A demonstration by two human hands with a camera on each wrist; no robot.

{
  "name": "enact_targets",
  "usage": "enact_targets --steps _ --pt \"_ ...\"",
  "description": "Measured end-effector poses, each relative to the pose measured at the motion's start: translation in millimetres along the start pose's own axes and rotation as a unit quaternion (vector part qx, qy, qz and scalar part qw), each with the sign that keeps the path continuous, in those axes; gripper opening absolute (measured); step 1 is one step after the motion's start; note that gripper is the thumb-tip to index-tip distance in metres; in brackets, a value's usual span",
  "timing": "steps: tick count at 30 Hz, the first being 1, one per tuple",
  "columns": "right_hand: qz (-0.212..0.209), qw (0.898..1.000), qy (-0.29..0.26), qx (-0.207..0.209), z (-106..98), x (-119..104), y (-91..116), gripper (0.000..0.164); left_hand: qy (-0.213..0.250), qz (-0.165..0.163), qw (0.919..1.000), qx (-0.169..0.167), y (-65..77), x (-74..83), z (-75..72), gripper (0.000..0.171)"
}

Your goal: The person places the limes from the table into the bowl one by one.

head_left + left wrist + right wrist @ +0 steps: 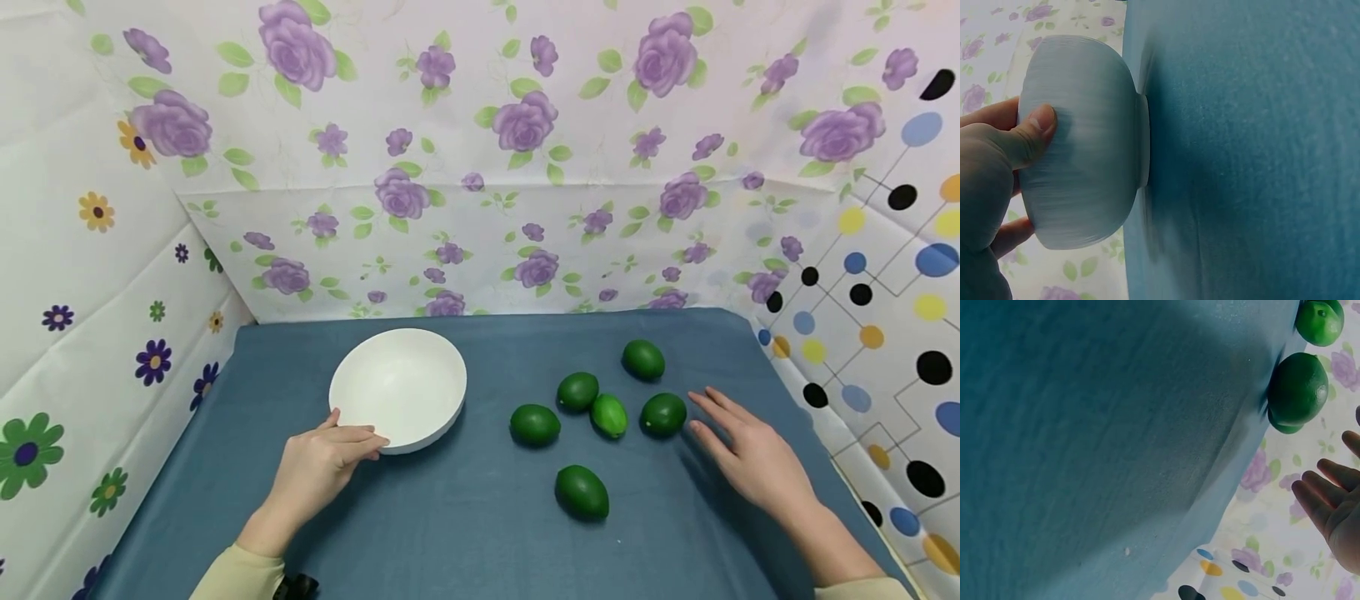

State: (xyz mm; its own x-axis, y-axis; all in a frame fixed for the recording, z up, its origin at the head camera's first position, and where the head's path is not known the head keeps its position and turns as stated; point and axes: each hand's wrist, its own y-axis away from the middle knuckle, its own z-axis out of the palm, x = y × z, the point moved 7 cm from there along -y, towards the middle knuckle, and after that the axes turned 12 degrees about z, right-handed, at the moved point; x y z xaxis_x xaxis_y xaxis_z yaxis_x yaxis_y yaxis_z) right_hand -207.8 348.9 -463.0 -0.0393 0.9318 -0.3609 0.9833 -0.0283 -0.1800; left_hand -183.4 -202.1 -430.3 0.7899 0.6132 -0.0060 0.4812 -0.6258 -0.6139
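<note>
A white bowl (397,390) is on the blue cloth, left of centre. My left hand (322,458) pinches its near rim. In the left wrist view the thumb (1035,131) presses the outside wall of the bowl (1082,144), while the other fingers are partly hidden behind the rim. My right hand (753,458) hovers with fingers extended, holding nothing, just right of a dark green lime (663,415). Several more limes lie loosely grouped: a lighter one (609,416), one at the back (643,360) and one nearer the front (582,492).
Blue cloth (465,533) covers the table. A flowered sheet (480,150) rises behind it, with patterned sheets on the left (97,333) and right (900,350). A small black object (298,587) shows beside the left sleeve.
</note>
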Motion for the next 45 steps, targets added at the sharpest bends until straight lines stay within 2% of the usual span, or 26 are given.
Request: enact_targets --steps 8,13,16,19,21,26,28,33,37,45 --pt "-0.008 1.0 -0.007 0.0 2.4 -1.8 1.1 0.051 0.015 -0.015 0.9998 -0.005 1.8 -3.8 5.6 0.034" --pt "-0.007 1.0 -0.006 -0.007 4.5 -2.6 1.1 0.052 0.075 -0.03 0.9957 0.044 8.7 -11.8 -2.7 0.036" --pt "-0.007 1.0 -0.007 -0.008 4.5 -2.2 1.3 0.053 0.1 -0.034 0.993 0.053 12.7 -16.4 -7.0 0.034" --pt "-0.005 1.0 -0.005 -0.007 4.0 -1.0 2.0 0.053 0.091 -0.032 0.9947 0.035 14.0 -17.6 -6.8 0.03" --pt "-0.005 1.0 -0.005 -0.005 3.6 -0.4 2.4 0.052 0.073 -0.019 0.9967 0.029 13.2 -15.5 -6.9 0.03" --pt "-0.007 1.0 -0.005 -0.001 3.4 -0.1 4.3 0.052 0.033 0.039 0.9971 0.056 12.7 -6.3 -7.2 0.029" --pt "-0.006 1.0 -0.004 0.0 3.4 0.6 5.1 0.052 0.028 0.052 0.9958 0.07 13.4 -3.8 -6.4 0.028" --pt "-0.006 1.0 -0.001 0.0 2.3 0.9 5.5 0.052 0.041 0.046 0.9942 0.088 14.6 -3.5 -6.2 0.032" --pt "-0.008 1.0 -0.001 0.001 1.1 0.2 4.8 0.052 0.052 0.035 0.9943 0.086 14.1 -5.1 -7.4 0.039" --pt "-0.009 1.0 -0.004 0.005 2.1 -0.7 4.7 0.052 0.047 0.031 0.9948 0.085 14.4 -4.0 -7.3 0.038"
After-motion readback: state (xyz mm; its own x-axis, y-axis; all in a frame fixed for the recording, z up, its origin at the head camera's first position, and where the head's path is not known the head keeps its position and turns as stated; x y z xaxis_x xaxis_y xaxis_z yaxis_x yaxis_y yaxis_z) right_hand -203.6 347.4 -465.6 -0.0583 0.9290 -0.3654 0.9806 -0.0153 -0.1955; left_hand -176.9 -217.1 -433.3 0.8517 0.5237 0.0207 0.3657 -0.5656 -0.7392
